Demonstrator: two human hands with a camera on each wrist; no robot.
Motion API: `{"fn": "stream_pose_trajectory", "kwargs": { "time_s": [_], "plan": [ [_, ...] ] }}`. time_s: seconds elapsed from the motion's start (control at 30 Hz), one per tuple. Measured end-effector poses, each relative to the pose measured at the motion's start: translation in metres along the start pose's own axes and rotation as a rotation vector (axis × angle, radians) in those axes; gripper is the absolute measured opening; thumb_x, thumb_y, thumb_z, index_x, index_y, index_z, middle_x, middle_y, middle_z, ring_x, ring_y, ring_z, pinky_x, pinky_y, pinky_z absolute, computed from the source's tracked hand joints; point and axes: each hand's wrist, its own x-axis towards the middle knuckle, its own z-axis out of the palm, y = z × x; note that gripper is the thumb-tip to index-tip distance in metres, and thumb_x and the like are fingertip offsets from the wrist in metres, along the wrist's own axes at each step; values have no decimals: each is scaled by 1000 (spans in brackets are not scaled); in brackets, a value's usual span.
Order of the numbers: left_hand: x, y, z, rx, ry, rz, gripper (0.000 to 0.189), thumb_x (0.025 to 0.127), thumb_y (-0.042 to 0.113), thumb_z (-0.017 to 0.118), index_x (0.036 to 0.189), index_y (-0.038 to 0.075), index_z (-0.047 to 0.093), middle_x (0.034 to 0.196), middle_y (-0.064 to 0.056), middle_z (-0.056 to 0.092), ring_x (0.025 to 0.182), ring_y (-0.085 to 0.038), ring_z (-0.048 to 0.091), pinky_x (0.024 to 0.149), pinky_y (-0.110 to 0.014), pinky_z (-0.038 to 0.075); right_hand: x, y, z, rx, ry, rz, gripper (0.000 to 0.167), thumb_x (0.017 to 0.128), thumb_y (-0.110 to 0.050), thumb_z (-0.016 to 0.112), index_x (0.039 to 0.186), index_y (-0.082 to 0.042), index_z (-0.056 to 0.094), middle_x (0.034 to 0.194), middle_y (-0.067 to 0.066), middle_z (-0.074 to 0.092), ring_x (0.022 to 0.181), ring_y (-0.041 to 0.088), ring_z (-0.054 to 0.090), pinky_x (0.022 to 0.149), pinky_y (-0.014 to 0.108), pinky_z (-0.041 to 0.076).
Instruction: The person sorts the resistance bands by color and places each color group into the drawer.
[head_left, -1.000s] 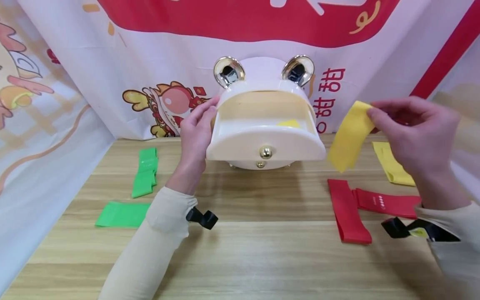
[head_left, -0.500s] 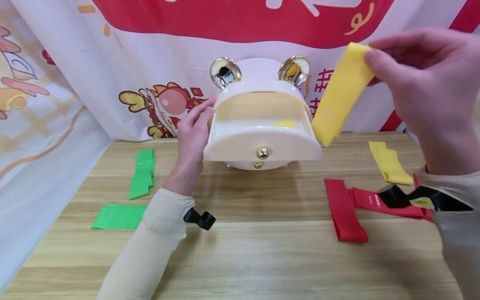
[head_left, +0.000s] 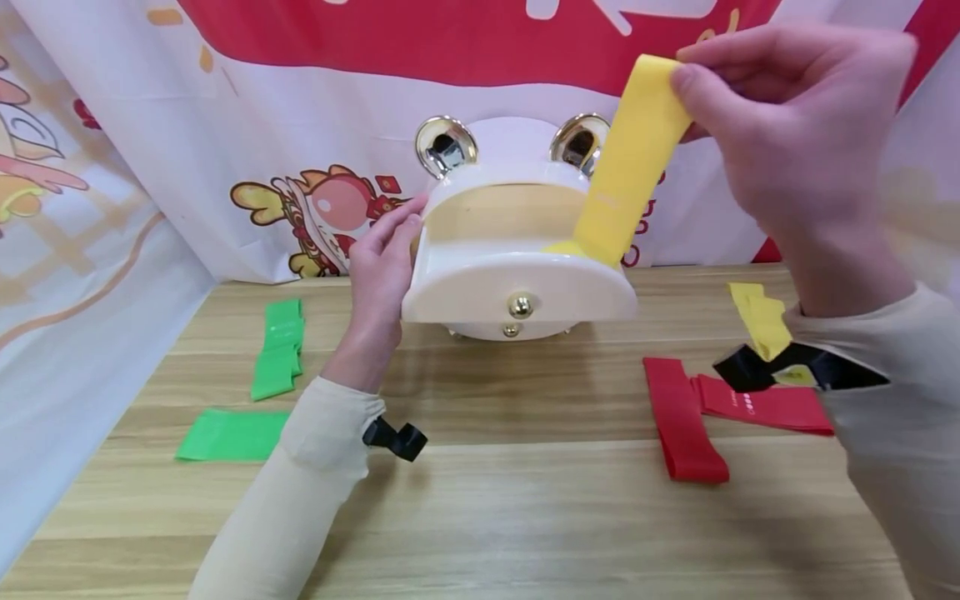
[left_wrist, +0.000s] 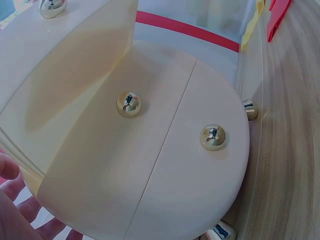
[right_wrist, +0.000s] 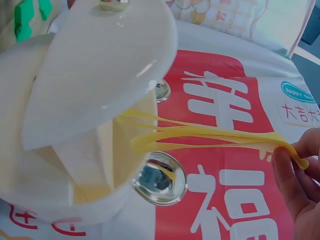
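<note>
A white rounded drawer box (head_left: 513, 146) with round gold-rimmed ears stands at the back of the table, its top drawer (head_left: 480, 287) pulled out. My left hand (head_left: 382, 267) rests against the box's left side, fingers (left_wrist: 30, 207) lying along it in the left wrist view. Up at the right, my right hand (head_left: 802, 125) pinches the top end of a yellow resistance band (head_left: 633, 158) between thumb and fingers. The band hangs in folded layers, its lower end inside the drawer's right side. Another bit of yellow (head_left: 562, 247) shows low in the drawer, mostly hidden by the drawer front.
Two green bands (head_left: 277, 350) lie on the table at left. Red bands (head_left: 686, 421) and a further yellow band (head_left: 757, 312) lie at right. A printed cloth (head_left: 360, 100) hangs behind the box. Below the drawer front sits a second gold knob (head_left: 511, 331).
My right hand has lifted the yellow band from beside the box, carried it up and left, and its lower end has come down into the drawer. The left hand stays on the box.
</note>
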Motion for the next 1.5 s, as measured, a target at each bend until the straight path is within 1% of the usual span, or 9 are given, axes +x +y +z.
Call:
{"fn": "stream_pose_trajectory", "kwargs": {
  "time_s": [0.2, 0.47, 0.57, 0.8, 1.03, 1.17, 1.23, 1.4, 1.5],
  "plan": [
    [0, 0, -1, 8, 4, -6, 27, 107, 31, 63, 131, 33, 76, 141, 13, 70, 127, -8, 63, 108, -31, 55, -1, 9, 18, -52, 4, 34, 28, 95, -33, 79, 114, -12, 83, 118, 0, 82, 103, 6, 77, 98, 20, 59],
    [-1, 0, -1, 0, 5, -13, 28, 108, 31, 62, 132, 32, 76, 141, 13, 70, 127, -8, 64, 108, -31, 56, -7, 17, 30, -99, -22, 69, 31, 96, -33, 78, 116, -9, 82, 119, 5, 82, 103, 5, 77, 98, 18, 58],
    [-1, 1, -1, -2, 8, -13, 28, 108, 31, 62, 131, 32, 76, 141, 13, 70, 126, -8, 65, 107, -30, 56, -12, 18, 31, -113, -35, 64, 31, 96, -33, 77, 116, -9, 82, 118, 7, 82, 100, 4, 76, 96, 17, 58],
    [-1, 1, -1, -3, 8, -14, 27, 108, 30, 62, 131, 33, 76, 141, 14, 70, 127, -8, 64, 108, -30, 56, -23, 18, 38, -127, -79, 26, 29, 97, -34, 76, 114, -12, 84, 115, 5, 82, 95, 2, 76, 91, 15, 58],
    [-1, 2, -1, 4, 4, -13, 28, 108, 30, 62, 132, 33, 76, 142, 14, 70, 127, -8, 64, 108, -31, 56, -32, 14, 48, -142, -139, 110, 28, 97, -34, 77, 111, -11, 85, 107, 11, 81, 86, -1, 67, 80, 10, 54],
    [-1, 2, -1, -1, 3, -11, 28, 108, 30, 62, 132, 32, 76, 142, 13, 70, 128, -8, 64, 109, -31, 56, -34, 11, 54, -126, -205, 153, 27, 98, -30, 77, 111, -8, 84, 105, 13, 82, 78, -5, 68, 76, 9, 54],
    [-1, 2, -1, -2, 3, -10, 28, 108, 30, 62, 132, 32, 76, 141, 13, 70, 128, -8, 64, 109, -31, 55, -36, 9, 57, -122, -235, 176, 26, 98, -29, 77, 110, -7, 83, 104, 12, 83, 77, -2, 71, 76, 10, 56],
    [-1, 1, 0, -2, 1, -4, 28, 108, 29, 62, 132, 31, 76, 142, 13, 70, 129, -7, 62, 110, -31, 54, -39, 4, 62, -137, -295, 220, 24, 97, -29, 78, 107, -8, 83, 102, 14, 82, 86, 19, 77, 73, 9, 54],
    [-1, 1, 0, -5, 1, 0, 28, 108, 29, 63, 132, 31, 76, 142, 13, 70, 129, -7, 63, 110, -31, 54, -39, 1, 65, -168, -352, 247, 24, 97, -29, 78, 107, -9, 83, 103, 14, 82, 88, 23, 76, 72, 9, 54]
  ]
}}
